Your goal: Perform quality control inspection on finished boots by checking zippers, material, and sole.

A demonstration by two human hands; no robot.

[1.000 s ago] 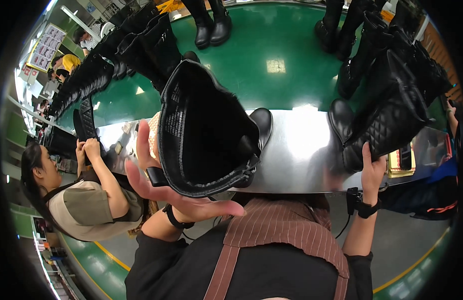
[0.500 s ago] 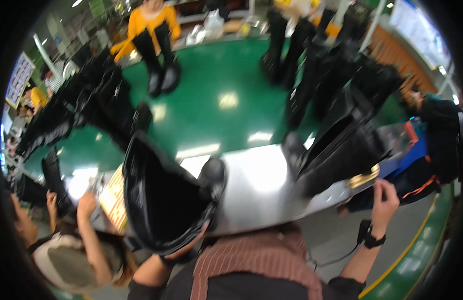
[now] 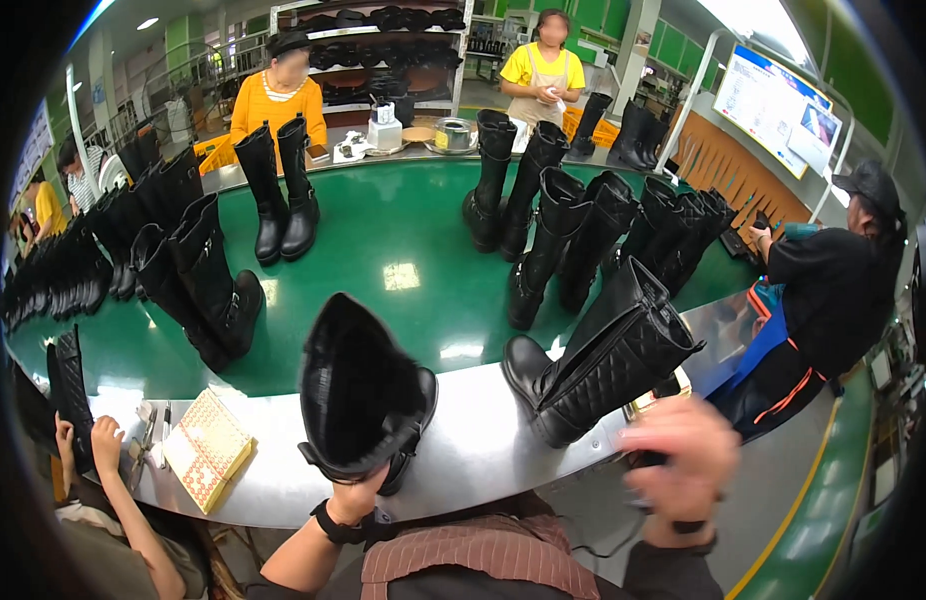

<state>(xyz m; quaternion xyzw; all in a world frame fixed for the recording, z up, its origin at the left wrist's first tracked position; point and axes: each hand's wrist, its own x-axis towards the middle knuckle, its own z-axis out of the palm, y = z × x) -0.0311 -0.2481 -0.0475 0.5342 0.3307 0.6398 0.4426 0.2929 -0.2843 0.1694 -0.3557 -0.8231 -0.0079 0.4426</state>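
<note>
A tall black boot stands tilted on the metal edge, its wide shaft opening toward me. My left hand holds it low behind the shaft's near rim; its fingertips are hidden. To the right, another tall black boot with quilted panels and an open side zip leans on the metal surface. My right hand is in the air near that boot's lower right, smeared by motion. Something dark shows by its fingers, too blurred to name. Both wrists wear dark bands.
Several black boots stand on the green table, with more in rows at left. A yellow patterned block lies on the metal rim. A neighbour's hands hold a boot at left. One person works at right; two stand across.
My view has shifted, showing more of the far side. My right hand has moved left and closer to me. The left hand stays at the tilted boot.
</note>
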